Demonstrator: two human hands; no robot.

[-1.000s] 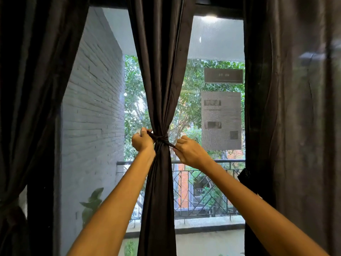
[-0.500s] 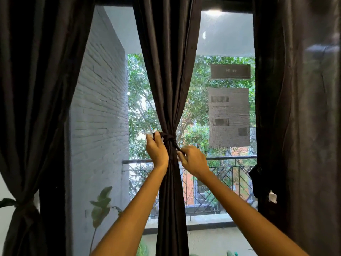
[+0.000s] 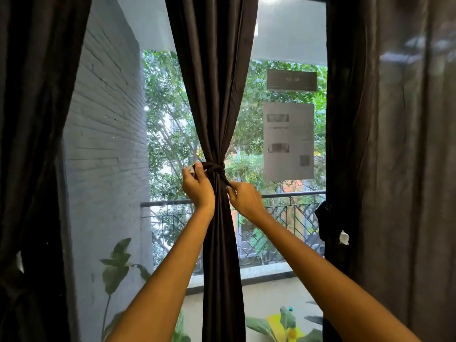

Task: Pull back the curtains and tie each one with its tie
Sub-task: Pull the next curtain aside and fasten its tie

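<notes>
A dark middle curtain [image 3: 217, 95] hangs in front of the window, gathered at its waist by a dark tie [image 3: 214, 167] knotted around it. My left hand [image 3: 197, 187] grips the tie's left end, where a small white tag shows at the fingertips. My right hand [image 3: 245, 198] pinches the tie's other end just below and right of the knot. A dark curtain [image 3: 37, 144] fills the left side, and another dark curtain [image 3: 394, 156] hangs loose on the right.
Behind the glass are a grey brick wall [image 3: 108, 134], a balcony railing [image 3: 293, 195] and trees. Two papers [image 3: 288, 141] are stuck on the pane. Plant leaves [image 3: 118, 265] rise at the lower left. A dark tie with a white tag [image 3: 343, 236] hangs by the right curtain.
Both hands have moved closer to the knot, and the tie sits tighter around the middle curtain. The view has shifted, so the curtain sits a little further right.
</notes>
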